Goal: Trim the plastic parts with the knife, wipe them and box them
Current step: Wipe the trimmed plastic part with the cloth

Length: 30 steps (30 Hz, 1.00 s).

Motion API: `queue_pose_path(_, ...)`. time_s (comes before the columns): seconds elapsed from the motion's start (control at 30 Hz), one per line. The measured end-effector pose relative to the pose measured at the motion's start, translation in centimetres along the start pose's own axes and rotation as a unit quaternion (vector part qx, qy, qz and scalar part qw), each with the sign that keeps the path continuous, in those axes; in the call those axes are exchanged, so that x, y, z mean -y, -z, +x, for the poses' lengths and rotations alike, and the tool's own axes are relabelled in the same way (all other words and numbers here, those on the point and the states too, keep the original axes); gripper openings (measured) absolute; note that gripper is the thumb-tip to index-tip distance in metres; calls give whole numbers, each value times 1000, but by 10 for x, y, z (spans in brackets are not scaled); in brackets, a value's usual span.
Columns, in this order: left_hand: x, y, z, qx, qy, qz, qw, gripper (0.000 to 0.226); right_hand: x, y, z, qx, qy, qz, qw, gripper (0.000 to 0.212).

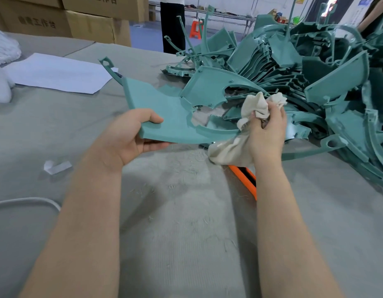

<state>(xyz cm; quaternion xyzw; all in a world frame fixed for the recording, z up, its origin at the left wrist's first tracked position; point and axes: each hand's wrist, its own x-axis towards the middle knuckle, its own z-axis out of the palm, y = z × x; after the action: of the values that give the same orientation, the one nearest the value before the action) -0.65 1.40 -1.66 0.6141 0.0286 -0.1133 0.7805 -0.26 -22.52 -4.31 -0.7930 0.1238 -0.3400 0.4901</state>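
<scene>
Left hand (pixel 130 138): gripped part's (pixel 164 112) near edge, thumb on top
Right hand (pixel 268 130): clutched cloth (pixel 259 106) at part's right end
Part: held above table (pixel 186 233), beside pile (pixel 304 82)
Knife (pixel 248 183): lay on table under right wrist

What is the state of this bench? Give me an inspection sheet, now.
Surface: grey felt table, strewn with fine shavings.
Job's things: teal plastic part held above the table; pile of teal parts at right; cloth against the part's right end; orange tool, probably the knife, lying on the table, partly hidden by the right arm.
Clutter: white paper sheet; paper scrap; white bundle at the left edge.
Grips: left grip holds the part's near edge; right grip clutches the cloth.
Cables: white cable at lower left.
Surroundings: cardboard boxes behind; orange stool; a person standing beyond the table.
</scene>
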Motion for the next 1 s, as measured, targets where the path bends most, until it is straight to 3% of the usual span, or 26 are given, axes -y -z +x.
queue_pose_path(0.07, -1, 0, -1, 6, -10, 0, 1000, 16, -3, 0, 1, -40, -4, -34, 999, 30)
queue_pose_path(0.2, -2, 3, -1, 15, -21, 0, 1000, 18, -5, 2, 5, -112, -65, 10, 992, 11)
queue_pose_path(0.37, -1, 6, 0, 29, -11, 14, 999, 18, -3, 13, 12, -147, -160, 144, 965, 41)
queue_pose_path(0.47, 0, 4, 2, 1, -8, 17, 1000, 15, 3, 18, 6, -108, -181, 218, 953, 35)
queue_pose_path(0.53, 1, 3, 3, -18, -9, 2, 1000, 15, 8, 15, 3, -31, -166, 284, 944, 10)
queue_pose_path(0.6, 1, 6, 4, -27, -15, -16, 999, 16, 10, 10, 1, 28, -143, 299, 943, 19)
queue_pose_path(0.63, 1, 8, 4, -27, -18, -21, 999, 16, 9, 7, 1, 25, -122, 254, 959, 17)
queue_pose_path(0.67, 0, 9, 4, -22, -17, -23, 999, 15, 9, 5, 1, 4, -112, 213, 971, 8)
queue_pose_path(0.73, 1, 8, 4, -1, -9, -11, 1000, 14, 4, 6, 3, -64, -107, 156, 980, 25)
queue_pose_path(0.83, 4, 2, 4, 33, 8, -9, 999, 17, 1, 10, 5, -135, -134, 172, 967, 38)
queue_pose_path(1.0, 5, -2, 9, 5, -45, -65, 997, 27, 21, 17, -2, -262, -30, 130, 956, 11)
